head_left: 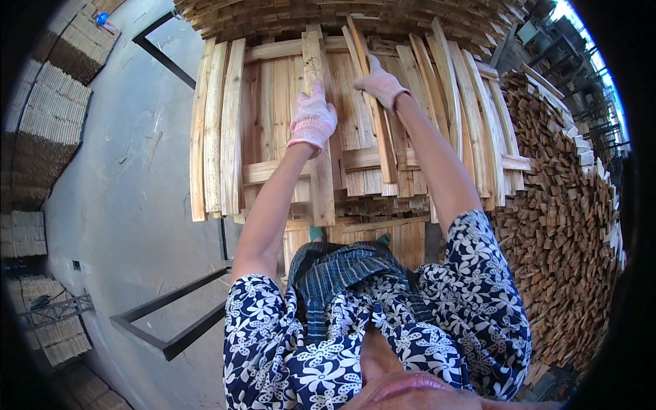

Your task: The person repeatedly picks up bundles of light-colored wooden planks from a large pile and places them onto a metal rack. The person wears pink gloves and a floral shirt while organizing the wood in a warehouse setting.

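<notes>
Both my hands wear pale pink work gloves. My left hand is closed over a long wooden board, its forefinger stretched along the top face and its thumb at the right side. This board runs lengthwise from the far stack toward me. To the right, my right hand grips a narrow wooden slat, which stands tilted on its edge. Part of each grip is hidden under the gloves. Beneath both pieces lies a layer of side-by-side boards with a crosspiece at the near end.
Loose slats lie along the left of the pile, and more slats along the right. A tall wood stack rises behind. Black metal frames stand on the grey floor. Heaped wood pieces fill the right side.
</notes>
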Tool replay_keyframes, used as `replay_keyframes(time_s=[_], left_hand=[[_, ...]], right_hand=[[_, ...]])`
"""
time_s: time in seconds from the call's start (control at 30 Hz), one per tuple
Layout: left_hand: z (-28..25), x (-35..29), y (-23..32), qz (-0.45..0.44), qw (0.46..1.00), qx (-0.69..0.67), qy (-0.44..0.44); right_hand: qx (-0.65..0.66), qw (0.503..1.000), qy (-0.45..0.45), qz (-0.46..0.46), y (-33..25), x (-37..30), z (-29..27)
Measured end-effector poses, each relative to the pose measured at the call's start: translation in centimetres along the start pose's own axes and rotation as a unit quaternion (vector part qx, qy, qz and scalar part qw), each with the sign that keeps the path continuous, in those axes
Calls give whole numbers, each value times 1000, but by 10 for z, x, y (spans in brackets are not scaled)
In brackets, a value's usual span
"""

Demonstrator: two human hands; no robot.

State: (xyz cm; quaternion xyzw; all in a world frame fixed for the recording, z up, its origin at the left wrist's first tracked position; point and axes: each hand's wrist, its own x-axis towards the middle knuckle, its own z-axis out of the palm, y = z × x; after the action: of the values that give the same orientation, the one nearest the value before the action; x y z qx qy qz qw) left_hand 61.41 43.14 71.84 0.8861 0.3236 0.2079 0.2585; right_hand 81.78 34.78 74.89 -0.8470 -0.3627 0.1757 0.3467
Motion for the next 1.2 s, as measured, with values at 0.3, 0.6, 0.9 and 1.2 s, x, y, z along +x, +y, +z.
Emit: replay_keyframes(time_s=[0.3,0.6,0.9,1.2], left_hand=[[-19,34,-8,13,1000,19,-14],[-113,8,-58,2,992,86,91],[-149,-42,-204,-210,975,23,62],[-112,-60,-249,-106,982,116,102]], right_hand=[[411,911,-25,-23,43,-14,37],[-60,989,136,-28,-9,-32,70],[-20,994,72,-74,-118,-49,157],[-18,981,-4,-192,-90,-38,191]])
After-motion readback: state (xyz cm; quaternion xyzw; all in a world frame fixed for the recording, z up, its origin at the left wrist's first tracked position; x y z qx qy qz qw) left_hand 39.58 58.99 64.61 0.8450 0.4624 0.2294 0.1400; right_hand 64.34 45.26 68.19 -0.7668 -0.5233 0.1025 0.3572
